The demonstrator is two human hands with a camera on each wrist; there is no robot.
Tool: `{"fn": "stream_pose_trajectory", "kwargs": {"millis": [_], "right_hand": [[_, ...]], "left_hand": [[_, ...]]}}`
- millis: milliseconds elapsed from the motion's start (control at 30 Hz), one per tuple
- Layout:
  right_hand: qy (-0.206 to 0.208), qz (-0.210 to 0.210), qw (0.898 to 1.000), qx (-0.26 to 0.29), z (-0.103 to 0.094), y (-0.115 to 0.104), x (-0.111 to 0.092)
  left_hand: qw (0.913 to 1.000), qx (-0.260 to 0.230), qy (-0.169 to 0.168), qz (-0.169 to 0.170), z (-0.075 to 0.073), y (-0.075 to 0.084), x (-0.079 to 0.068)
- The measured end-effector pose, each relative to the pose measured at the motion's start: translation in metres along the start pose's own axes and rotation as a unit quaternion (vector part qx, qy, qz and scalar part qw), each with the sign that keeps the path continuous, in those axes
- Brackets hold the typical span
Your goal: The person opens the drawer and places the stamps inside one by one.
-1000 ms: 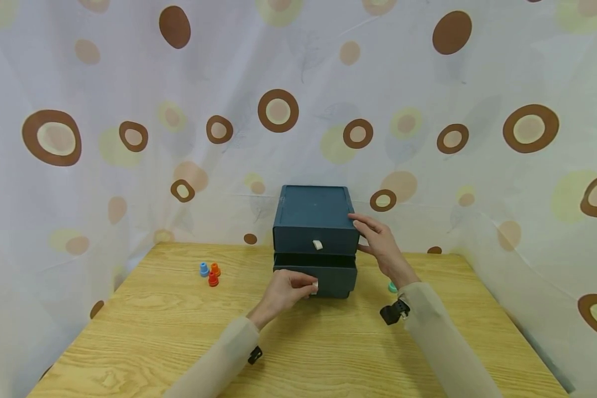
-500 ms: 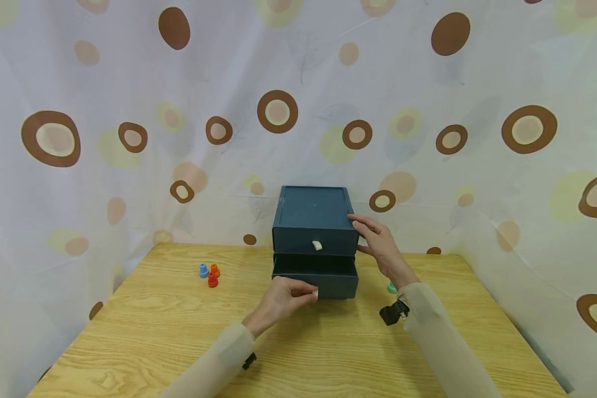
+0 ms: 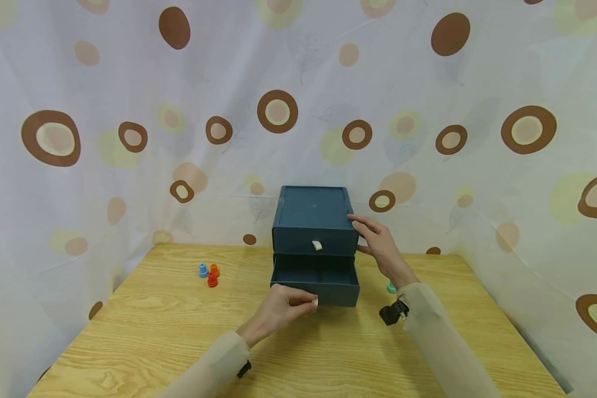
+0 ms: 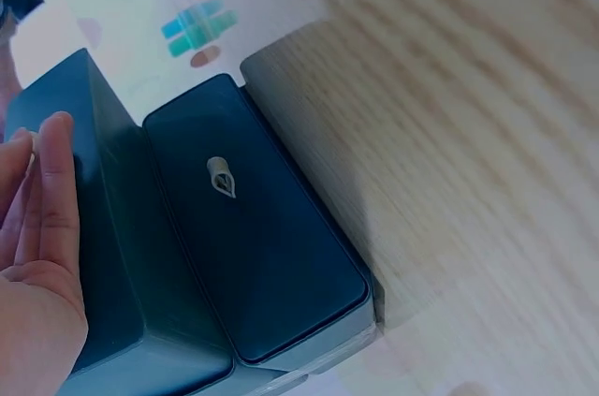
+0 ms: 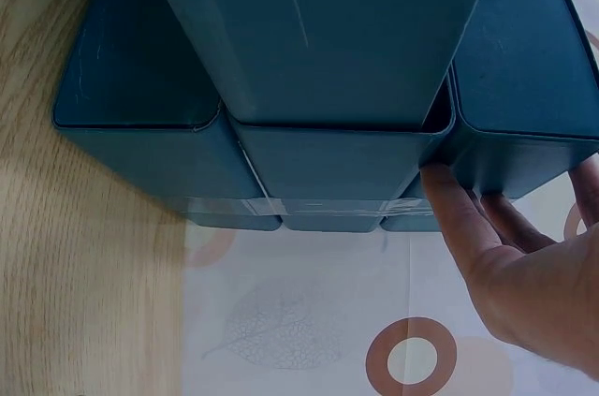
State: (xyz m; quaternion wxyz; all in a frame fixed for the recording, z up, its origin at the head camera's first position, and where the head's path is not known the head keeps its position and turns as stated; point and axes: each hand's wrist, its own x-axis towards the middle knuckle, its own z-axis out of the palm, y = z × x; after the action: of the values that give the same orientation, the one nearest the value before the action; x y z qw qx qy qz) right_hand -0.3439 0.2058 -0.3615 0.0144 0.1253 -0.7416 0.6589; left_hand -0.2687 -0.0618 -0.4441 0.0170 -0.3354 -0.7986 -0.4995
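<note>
A dark blue drawer cabinet (image 3: 314, 207) stands against the patterned backdrop. Its middle drawer (image 3: 338, 294) is pulled well out, and the visible part of its inside looks bare. My left hand (image 3: 278, 307) pinches the white pull tab (image 3: 315, 302) on that drawer's front. In the left wrist view, the closed bottom drawer (image 4: 253, 246) shows its own white loop tab (image 4: 221, 177). My right hand (image 3: 384, 246) rests against the cabinet's upper right side with extended fingers; the right wrist view shows its fingers (image 5: 459, 213) touching the cabinet's side.
On the wooden table (image 3: 154, 331), a blue peg-like piece (image 3: 203, 270), an orange one (image 3: 214, 270) and a red one (image 3: 212, 279) stand together at left. A teal piece (image 3: 391, 287) is partly hidden by the right wrist. Clear tape (image 5: 318, 206) crosses the cabinet's side.
My left hand has moved toward me and slightly down, and the middle drawer has slid farther out with it. My right hand has stayed on the cabinet's side.
</note>
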Motion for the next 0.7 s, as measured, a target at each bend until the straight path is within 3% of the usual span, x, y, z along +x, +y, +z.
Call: {"fn": "stream_pose_trajectory", "kwargs": {"millis": [700], "right_hand": [[0.001,-0.001,1.000,-0.001,0.000,-0.001,-0.001]], "left_hand": [[0.9995,-0.005,0.005,0.030,0.005,0.003,-0.013]]}}
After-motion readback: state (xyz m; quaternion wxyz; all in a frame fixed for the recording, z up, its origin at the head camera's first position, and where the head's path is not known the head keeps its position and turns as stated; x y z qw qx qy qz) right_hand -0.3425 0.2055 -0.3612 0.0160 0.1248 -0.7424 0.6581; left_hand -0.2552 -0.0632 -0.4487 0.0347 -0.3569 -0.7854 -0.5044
